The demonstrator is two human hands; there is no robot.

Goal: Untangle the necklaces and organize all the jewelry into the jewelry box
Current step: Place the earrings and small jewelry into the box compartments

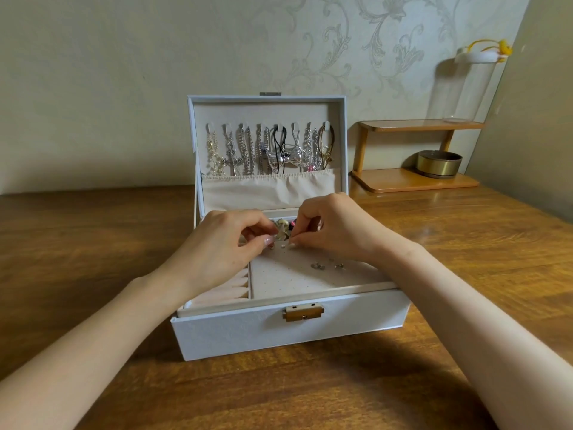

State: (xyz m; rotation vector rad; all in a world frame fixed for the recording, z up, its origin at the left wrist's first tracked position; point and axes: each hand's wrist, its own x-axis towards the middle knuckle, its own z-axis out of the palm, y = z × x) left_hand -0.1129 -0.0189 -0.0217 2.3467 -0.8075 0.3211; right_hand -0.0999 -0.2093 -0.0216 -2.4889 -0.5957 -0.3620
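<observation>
Several necklaces (266, 150) in lid (266, 111), left hand (229, 240), right hand (331, 225) pinching earring (290, 245)

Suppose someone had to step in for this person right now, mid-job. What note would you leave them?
Hands: left hand and right hand are both at the far edge of the earring panel, fingertips pinching a small piece too tiny to identify.
Things: the jewelry box is open, lid upright. Necklaces hang on the lid's hooks, with their ends in the pouch. A few studs sit on the panel, and mixed pieces lie in a back compartment.
Done: necklaces look untangled and hung.
Left: seat the pinched piece, then probably check the studs and the back compartment.
</observation>
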